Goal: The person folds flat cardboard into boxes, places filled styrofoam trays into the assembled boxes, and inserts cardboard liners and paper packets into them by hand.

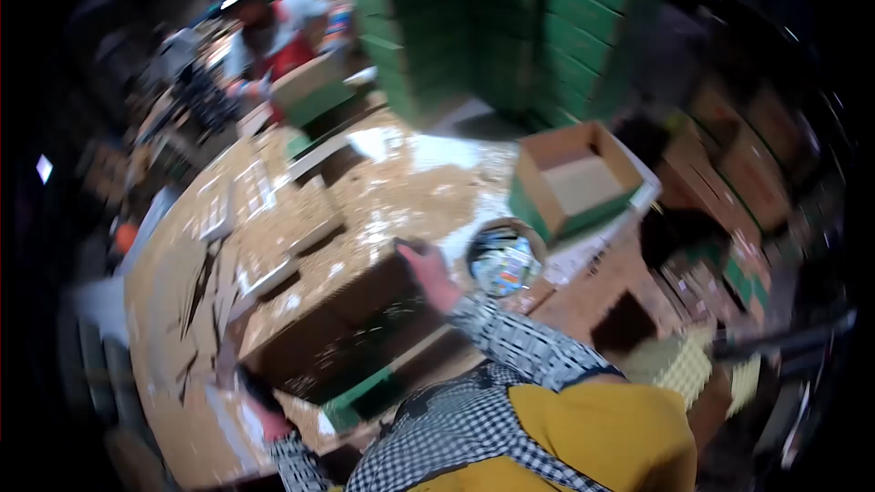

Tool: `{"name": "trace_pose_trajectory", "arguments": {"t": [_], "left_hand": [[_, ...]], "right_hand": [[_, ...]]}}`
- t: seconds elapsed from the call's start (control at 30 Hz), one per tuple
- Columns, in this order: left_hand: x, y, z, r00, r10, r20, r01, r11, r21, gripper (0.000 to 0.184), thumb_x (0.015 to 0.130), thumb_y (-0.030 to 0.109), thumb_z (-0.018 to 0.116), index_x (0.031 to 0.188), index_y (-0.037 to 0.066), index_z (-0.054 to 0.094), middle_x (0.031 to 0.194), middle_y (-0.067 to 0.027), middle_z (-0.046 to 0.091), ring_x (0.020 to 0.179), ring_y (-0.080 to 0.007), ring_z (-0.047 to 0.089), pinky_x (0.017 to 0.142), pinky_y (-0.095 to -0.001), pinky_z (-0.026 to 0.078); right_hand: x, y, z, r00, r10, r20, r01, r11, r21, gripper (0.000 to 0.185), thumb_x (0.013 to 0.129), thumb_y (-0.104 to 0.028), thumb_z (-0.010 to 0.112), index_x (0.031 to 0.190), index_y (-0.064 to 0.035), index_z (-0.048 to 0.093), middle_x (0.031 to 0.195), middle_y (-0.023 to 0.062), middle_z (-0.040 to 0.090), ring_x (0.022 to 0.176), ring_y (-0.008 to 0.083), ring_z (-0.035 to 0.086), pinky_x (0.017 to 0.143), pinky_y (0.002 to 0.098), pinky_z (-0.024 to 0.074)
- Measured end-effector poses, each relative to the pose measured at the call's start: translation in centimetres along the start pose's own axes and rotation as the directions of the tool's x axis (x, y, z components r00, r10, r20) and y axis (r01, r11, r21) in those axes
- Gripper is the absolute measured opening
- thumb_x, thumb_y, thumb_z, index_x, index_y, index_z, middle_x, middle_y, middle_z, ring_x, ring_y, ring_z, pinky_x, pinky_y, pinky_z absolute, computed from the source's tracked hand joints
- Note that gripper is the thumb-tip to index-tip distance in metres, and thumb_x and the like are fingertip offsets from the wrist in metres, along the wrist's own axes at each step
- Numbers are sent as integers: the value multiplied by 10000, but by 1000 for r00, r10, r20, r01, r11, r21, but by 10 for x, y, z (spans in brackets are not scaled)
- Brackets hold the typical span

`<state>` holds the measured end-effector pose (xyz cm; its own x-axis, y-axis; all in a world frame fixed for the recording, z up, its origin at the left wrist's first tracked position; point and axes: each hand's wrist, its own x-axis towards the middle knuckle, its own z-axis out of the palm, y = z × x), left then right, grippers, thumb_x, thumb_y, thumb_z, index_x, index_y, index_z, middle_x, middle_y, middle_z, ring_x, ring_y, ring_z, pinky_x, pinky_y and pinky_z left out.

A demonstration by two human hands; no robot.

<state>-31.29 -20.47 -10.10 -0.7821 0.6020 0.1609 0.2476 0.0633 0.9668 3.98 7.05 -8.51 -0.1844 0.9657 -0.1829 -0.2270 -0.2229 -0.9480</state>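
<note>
An open cardboard box (319, 317), brown inside with green on its outer side, lies tilted in front of my body. My right hand (430, 275) grips its far right end, the fingertips dark at the rim. At the near left end, my left hand (264, 408) holds the box too, its fingers partly hidden and smeared by motion. Just right of my right hand stands a round tub (504, 260) full of small colourful packets or labels. The inside of the held box is in shadow, so I cannot make out its contents.
A second open box (579, 178), green outside, stands at the table's back right. Flat cardboard pieces (196, 287) lie at the left of the worktable (150, 383). Green stacked boxes (588, 27) rise behind. Across the table a person (283, 36) handles another box (314, 96). Egg trays (674, 364) sit at right.
</note>
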Motion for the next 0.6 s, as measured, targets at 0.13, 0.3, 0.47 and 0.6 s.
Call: {"name": "trace_pose_trajectory", "arguments": {"t": [0.13, 0.3, 0.47, 0.6], "left_hand": [[-4, -48, -25, 984, -167, -62, 121, 883, -453, 387, 989, 314, 429, 1239, 37, 533, 1139, -36, 570, 1053, -159, 524, 917, -322, 438], [-83, 66, 34, 885, -118, 450, 181, 978, -101, 561, 805, 260, 666, 1292, 30, 511, 1350, -107, 481, 1248, -245, 440, 1031, -325, 368], [-153, 89, 108, 508, 196, 838, -509, 854, 109, 659, 750, 515, 677, 1230, 83, 547, 1386, -166, 419, 1346, -353, 286, 1127, -527, 144], [-137, 56, 77, 983, -26, 182, -85, 813, 576, 825, 713, 439, 721, 1371, 60, 399, 1422, -206, 353, 1331, -364, 313, 1105, -479, 240]], "right_hand": [[-96, -16, 12, 865, -393, 313, 399, 916, 49, 396, 782, -156, 698, 1121, -28, 540, 1062, 94, 549, 920, 179, 541, 823, 310, 453], [5, 27, -7, 942, -330, 58, 324, 942, 90, 722, 707, -256, 755, 1310, -32, 426, 1272, 149, 454, 1161, 267, 458, 992, 376, 377], [-15, 21, 19, 590, -433, 682, 803, 220, -555, 834, 589, -162, 779, 1338, -80, 420, 1315, 240, 329, 1202, 403, 371, 1037, 453, 303], [-26, -29, -1, 282, -50, 958, 844, 487, -223, 717, 641, -273, 748, 1283, -102, 476, 1268, 192, 439, 1193, 350, 433, 1006, 463, 347]]}}
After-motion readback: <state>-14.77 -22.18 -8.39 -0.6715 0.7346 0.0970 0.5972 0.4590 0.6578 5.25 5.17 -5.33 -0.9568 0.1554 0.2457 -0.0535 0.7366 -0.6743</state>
